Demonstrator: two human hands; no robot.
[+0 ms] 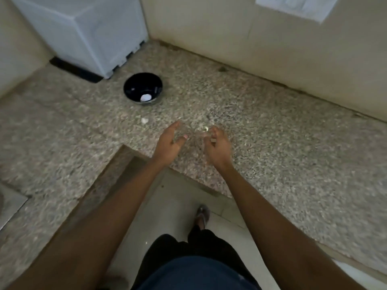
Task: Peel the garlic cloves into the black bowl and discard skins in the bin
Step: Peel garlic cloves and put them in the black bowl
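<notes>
Head view: the left hand (170,143) hovers with fingers spread wide, holding nothing. The right hand (217,143) is blurred; I cannot tell its grip. Beyond the left hand sits the black bowl (143,88), one peeled clove (145,98) inside; a skin scrap (144,120) lies between them.

A speckled stone counter (261,130) carries a black bowl (143,88). A white appliance (88,32) stands behind the bowl. A pale scrap (144,120) lies just before it.

right hand (217,147) motion-blurred, grip contents unclear, white appliance (83,32) and wall paper (293,7) cut off by top edge
</notes>
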